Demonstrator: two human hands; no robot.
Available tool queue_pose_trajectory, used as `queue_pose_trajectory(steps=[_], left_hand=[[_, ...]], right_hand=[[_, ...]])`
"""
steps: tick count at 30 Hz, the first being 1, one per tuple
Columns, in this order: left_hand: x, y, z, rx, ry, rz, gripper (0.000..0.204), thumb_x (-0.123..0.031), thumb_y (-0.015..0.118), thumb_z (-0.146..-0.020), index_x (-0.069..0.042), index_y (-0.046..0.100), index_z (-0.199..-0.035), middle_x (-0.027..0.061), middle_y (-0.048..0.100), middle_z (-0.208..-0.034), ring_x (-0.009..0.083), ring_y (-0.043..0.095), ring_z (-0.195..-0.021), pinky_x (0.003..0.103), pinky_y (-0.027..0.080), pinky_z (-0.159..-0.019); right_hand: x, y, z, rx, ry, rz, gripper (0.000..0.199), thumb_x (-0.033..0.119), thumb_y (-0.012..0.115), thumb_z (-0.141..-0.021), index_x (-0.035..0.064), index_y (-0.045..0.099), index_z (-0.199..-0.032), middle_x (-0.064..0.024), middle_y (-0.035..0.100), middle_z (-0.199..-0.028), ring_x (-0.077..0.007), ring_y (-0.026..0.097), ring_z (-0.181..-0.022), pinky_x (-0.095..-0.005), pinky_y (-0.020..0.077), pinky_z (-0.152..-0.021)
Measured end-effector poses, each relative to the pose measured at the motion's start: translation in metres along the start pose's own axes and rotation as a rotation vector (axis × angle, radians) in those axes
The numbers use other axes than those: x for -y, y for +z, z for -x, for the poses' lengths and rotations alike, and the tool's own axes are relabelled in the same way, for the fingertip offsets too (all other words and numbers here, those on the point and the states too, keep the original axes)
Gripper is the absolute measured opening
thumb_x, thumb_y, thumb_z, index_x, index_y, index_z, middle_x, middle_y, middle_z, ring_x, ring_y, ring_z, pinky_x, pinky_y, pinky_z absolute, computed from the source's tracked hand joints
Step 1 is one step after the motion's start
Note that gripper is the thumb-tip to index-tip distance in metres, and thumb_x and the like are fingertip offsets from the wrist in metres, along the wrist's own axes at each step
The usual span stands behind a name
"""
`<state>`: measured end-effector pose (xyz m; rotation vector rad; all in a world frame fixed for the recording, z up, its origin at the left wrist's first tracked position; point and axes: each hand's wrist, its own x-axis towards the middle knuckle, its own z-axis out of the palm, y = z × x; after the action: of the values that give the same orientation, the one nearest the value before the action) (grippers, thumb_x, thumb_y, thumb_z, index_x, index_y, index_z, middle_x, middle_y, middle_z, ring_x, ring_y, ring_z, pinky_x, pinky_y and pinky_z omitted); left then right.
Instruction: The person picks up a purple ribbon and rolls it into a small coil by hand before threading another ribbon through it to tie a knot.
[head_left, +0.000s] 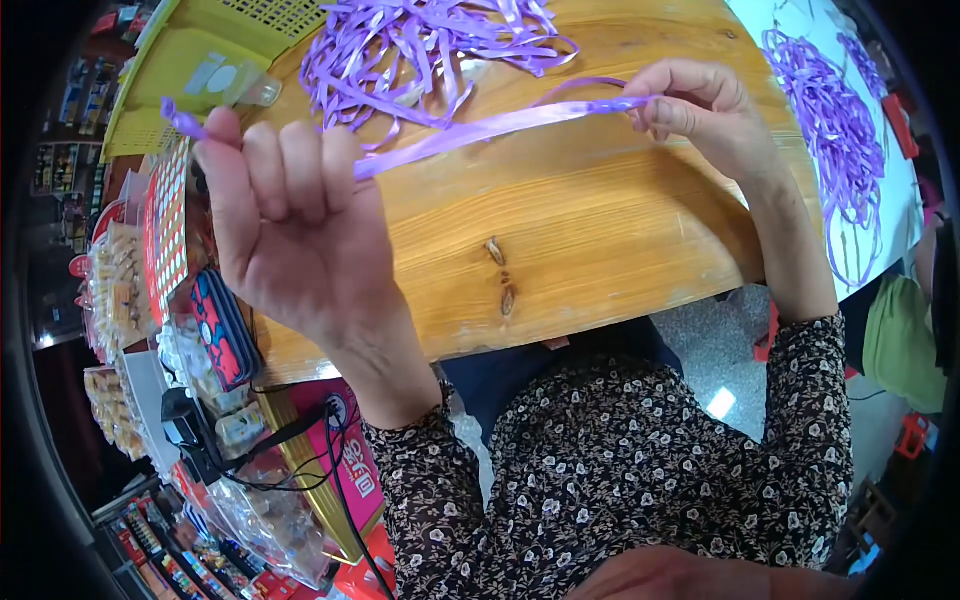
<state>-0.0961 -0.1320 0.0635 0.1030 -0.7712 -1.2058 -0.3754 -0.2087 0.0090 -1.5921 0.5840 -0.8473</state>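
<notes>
Pinching a purple ribbon (480, 129), both hands (315, 235) (712, 118) hover well apart above the table (620, 230).

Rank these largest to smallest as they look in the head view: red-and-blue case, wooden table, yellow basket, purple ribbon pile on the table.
1. Wooden table
2. Purple ribbon pile and yellow basket: too alike to rank, both cut off by the picture's edge
3. Red-and-blue case

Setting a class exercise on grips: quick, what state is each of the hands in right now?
Left hand: closed, holding a purple ribbon.
Right hand: closed, pinching the purple ribbon.
</notes>
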Motion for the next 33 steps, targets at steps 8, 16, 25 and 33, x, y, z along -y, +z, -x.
queue_pose_trajectory(steps=[8,16,25,33], left_hand=[[-0.022,-0.049,0.016,-0.155,0.144,-0.243,0.020,-0.013,0.050,-0.092,0.004,0.052,-0.103,-0.0033,0.032,-0.058,0.0073,0.027,-0.051,0.024,0.025,-0.049],[-0.007,-0.059,0.025,-0.834,0.596,-1.318,0.052,-0.011,0.064,-0.081,0.005,0.037,-0.123,0.0130,0.051,-0.103,0.0241,0.051,-0.097,0.032,0.041,-0.087],[0.108,-0.009,0.031,0.205,0.025,-1.158,0.029,-0.007,0.051,-0.090,0.001,0.049,-0.118,0.0061,0.056,-0.105,0.0129,0.052,-0.096,0.024,0.041,-0.084],[0.101,-0.016,0.021,0.061,-0.078,-1.373,0.010,-0.009,0.059,-0.084,0.000,0.060,-0.086,0.0037,0.047,-0.070,0.0107,0.046,-0.060,0.025,0.036,-0.053]], right_hand=[[-0.004,-0.020,0.003,-0.079,-0.081,0.129,0.017,0.014,0.058,-0.087,0.0013,0.063,-0.097,-0.0002,0.060,-0.079,-0.0059,0.053,-0.074,-0.0189,0.0426,-0.066],[-0.013,-0.004,-0.001,-0.033,-0.069,0.187,0.013,0.010,0.057,-0.087,0.0012,0.064,-0.093,0.0005,0.059,-0.079,-0.0041,0.048,-0.065,-0.0182,0.0391,-0.057],[-0.007,0.013,0.001,0.016,-0.127,0.215,0.015,0.006,0.060,-0.083,0.0023,0.065,-0.097,-0.0006,0.058,-0.077,-0.0042,0.045,-0.060,-0.0178,0.0333,-0.049],[-0.001,0.001,0.005,-0.134,-0.182,0.366,0.015,0.007,0.061,-0.084,0.0025,0.065,-0.097,-0.0002,0.061,-0.079,-0.0069,0.054,-0.071,-0.0206,0.0433,-0.062]])
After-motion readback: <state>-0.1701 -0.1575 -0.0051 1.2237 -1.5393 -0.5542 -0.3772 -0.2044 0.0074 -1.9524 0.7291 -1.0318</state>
